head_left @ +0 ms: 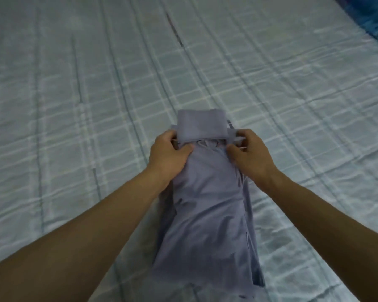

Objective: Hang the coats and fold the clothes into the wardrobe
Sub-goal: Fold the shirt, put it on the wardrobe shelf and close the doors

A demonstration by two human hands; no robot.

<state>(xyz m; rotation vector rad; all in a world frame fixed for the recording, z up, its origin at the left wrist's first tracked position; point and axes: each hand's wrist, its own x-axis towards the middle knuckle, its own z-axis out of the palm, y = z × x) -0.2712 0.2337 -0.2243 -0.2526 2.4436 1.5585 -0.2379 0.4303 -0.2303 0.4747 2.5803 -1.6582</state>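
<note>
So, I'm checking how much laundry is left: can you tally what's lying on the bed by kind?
Grey-blue garment: 1, half folded, gripped by the left hand and the right hand
Dark blue patterned cloth, far right corner: 1
Total: 2

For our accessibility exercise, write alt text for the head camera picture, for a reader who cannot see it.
A person's left hand and right hand grip the turned-back far end of a long, narrow grey-blue garment lying on a pale checked bedsheet.
</note>
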